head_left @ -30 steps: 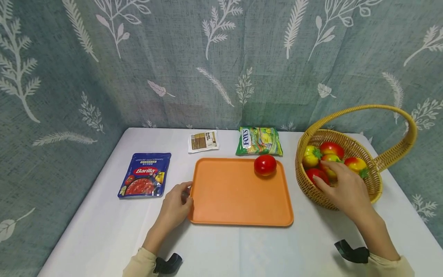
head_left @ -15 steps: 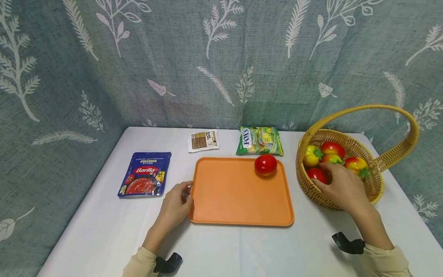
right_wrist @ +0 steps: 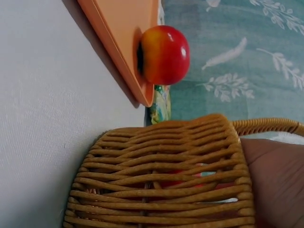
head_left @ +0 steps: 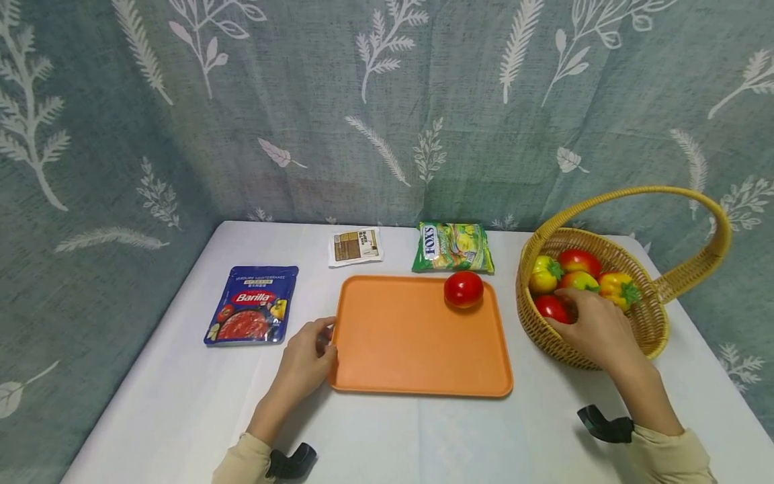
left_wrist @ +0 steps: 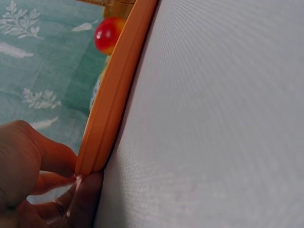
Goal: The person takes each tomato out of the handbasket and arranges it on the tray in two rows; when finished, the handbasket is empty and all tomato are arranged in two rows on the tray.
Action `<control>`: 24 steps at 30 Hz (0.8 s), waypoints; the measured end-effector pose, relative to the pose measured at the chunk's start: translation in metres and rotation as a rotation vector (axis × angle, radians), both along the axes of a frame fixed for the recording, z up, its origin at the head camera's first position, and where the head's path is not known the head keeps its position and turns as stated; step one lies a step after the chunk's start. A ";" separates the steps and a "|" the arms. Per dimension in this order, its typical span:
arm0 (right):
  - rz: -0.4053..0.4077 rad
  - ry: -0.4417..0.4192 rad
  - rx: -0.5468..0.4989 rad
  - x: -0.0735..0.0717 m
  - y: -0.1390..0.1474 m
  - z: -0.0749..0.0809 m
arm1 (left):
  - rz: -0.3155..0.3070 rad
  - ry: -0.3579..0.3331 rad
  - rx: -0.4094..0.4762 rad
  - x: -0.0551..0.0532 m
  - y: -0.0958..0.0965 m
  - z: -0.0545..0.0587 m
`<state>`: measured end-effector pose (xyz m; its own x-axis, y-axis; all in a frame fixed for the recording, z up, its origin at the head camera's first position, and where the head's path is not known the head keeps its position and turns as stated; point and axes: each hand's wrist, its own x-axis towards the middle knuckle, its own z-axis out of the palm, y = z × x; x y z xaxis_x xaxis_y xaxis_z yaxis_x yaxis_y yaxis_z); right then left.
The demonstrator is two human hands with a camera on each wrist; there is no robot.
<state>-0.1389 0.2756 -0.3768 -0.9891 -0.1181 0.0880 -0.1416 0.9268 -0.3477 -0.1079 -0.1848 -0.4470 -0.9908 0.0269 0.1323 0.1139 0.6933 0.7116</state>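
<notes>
In the head view, my left hand [head_left: 307,359] is at the left edge of the orange tray [head_left: 417,343], its fingertips and thumb curled against the rim. A glossy red apple [head_left: 463,290], yellowish lower down, sits in the tray's far right corner. Over at the right, my right hand [head_left: 595,329] reaches into the wicker basket [head_left: 541,336] and grips another red apple [head_left: 553,308] between thumb and fingers. Beside it in the basket lie yellow-red peppers [head_left: 618,289] and more red fruit [head_left: 579,261]. In the right wrist view the basket wall hides most of that grip.
A blue Barilla pouch [head_left: 251,306] lies left of the tray. Behind the tray are a small white and brown packet [head_left: 355,247] and a green FOX'S candy bag [head_left: 453,247]. The basket's tall handle [head_left: 641,191] arches over its opening. Patterned cloth [head_left: 338,81] closes off the back.
My right hand has lowered slightly into the basket, and its fingers have closed round the near red apple. The left hand and tray stay where they were.
</notes>
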 end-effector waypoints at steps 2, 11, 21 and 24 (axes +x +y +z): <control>0.015 -0.021 -0.022 -0.001 0.000 -0.001 | 0.000 -0.002 -0.004 0.001 -0.001 0.000; 0.045 -0.043 -0.139 -0.005 0.004 -0.012 | -0.004 0.005 -0.012 0.000 -0.003 0.000; 0.062 0.010 -0.157 -0.004 0.008 -0.011 | -0.009 -0.005 -0.004 0.000 -0.002 0.000; 0.052 0.011 -0.155 -0.002 0.010 -0.009 | -0.010 -0.003 -0.007 0.000 -0.001 -0.001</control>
<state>-0.1407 0.2860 -0.3863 -0.9809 -0.1531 0.1202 -0.1925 0.8534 -0.4844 -0.1079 -0.1855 -0.4475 -0.9909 0.0382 0.1288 0.1188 0.6970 0.7071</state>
